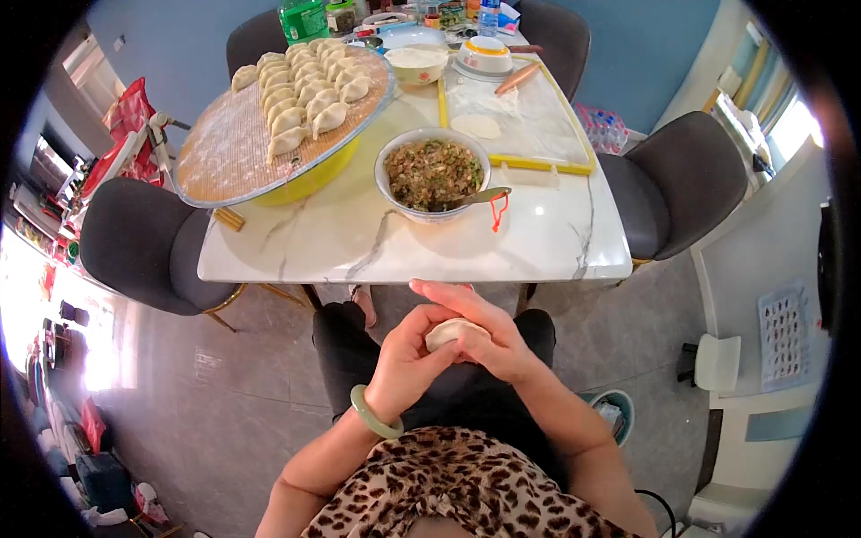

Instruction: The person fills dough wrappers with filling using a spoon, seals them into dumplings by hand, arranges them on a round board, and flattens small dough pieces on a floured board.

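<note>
Both my hands are together over my lap, just in front of the table edge. Between them is a pale folded dumpling [455, 334]. My left hand [408, 354] wraps its left side, with a green bangle at the wrist. My right hand [489, 334] closes on its right side, thumb on the dough. Beyond them on the table stands a bowl of meat filling [432, 172] with a spoon in it. Rows of finished dumplings [305, 85] lie on a round woven tray [215, 170] at the left.
A yellow-edged board [574, 134] holds a flat dough round [476, 126], a rolling pin [517, 79] and an upturned bowl [484, 56]. A flour bowl [417, 65] stands beside it. Grey chairs [134, 242] flank the marble table [332, 242]; a bin [619, 417] is on the floor.
</note>
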`<state>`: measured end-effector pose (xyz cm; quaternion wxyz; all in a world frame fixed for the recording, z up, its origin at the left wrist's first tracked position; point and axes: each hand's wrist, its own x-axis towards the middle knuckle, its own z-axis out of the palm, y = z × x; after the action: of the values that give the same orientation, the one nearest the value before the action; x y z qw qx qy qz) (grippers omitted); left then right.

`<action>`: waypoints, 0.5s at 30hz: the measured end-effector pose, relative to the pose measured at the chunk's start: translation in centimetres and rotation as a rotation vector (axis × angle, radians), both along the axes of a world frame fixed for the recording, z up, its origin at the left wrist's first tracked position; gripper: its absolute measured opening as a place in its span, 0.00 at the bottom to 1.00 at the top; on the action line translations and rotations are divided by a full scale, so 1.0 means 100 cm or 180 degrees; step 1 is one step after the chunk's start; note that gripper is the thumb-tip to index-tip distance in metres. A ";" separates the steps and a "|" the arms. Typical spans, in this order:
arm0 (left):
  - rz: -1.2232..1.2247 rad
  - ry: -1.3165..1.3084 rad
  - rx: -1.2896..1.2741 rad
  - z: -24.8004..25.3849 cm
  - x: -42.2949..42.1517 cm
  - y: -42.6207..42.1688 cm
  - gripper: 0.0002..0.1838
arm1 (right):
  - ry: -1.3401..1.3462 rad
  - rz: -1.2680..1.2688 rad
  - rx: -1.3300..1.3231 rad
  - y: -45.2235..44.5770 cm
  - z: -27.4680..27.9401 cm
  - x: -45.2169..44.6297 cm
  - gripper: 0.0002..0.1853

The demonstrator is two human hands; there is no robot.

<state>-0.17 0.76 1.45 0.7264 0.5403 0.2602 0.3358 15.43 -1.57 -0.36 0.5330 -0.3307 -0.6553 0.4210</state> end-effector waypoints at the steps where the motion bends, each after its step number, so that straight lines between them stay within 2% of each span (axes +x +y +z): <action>1: 0.0020 0.0092 -0.0006 0.000 0.000 -0.001 0.14 | 0.0319 -0.0047 -0.0095 0.000 0.001 -0.005 0.29; 3: 0.0052 0.0184 0.0002 0.000 0.002 -0.004 0.14 | 0.0638 -0.0080 -0.0177 0.001 0.000 -0.020 0.29; 5: 0.0849 0.0002 0.0714 -0.002 0.008 -0.011 0.14 | 0.1946 -0.0446 -0.0384 0.003 -0.003 -0.040 0.28; 8: 0.1287 -0.0210 0.1000 -0.019 0.022 -0.007 0.18 | 0.2239 -0.0373 -0.0454 0.004 -0.005 -0.052 0.26; 9: 0.1489 0.0033 0.1370 -0.014 0.025 -0.008 0.18 | 0.2239 -0.0376 -0.0456 0.004 -0.005 -0.053 0.26; 12: 0.1321 -0.0093 0.0967 -0.015 0.024 -0.002 0.16 | 0.2206 -0.0631 -0.0406 0.005 -0.007 -0.048 0.25; 13: 0.1202 0.0076 0.0720 -0.020 0.022 -0.002 0.18 | 0.1997 -0.0589 -0.0475 0.005 -0.009 -0.043 0.24; 15: 0.1245 0.0176 0.0780 -0.023 0.024 -0.001 0.17 | 0.1812 -0.0559 -0.0563 0.006 -0.011 -0.038 0.24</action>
<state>2.23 0.68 -0.83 0.5690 0.5728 0.3370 0.4843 11.59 -1.01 -1.48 0.6986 -0.3000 -0.4095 0.5043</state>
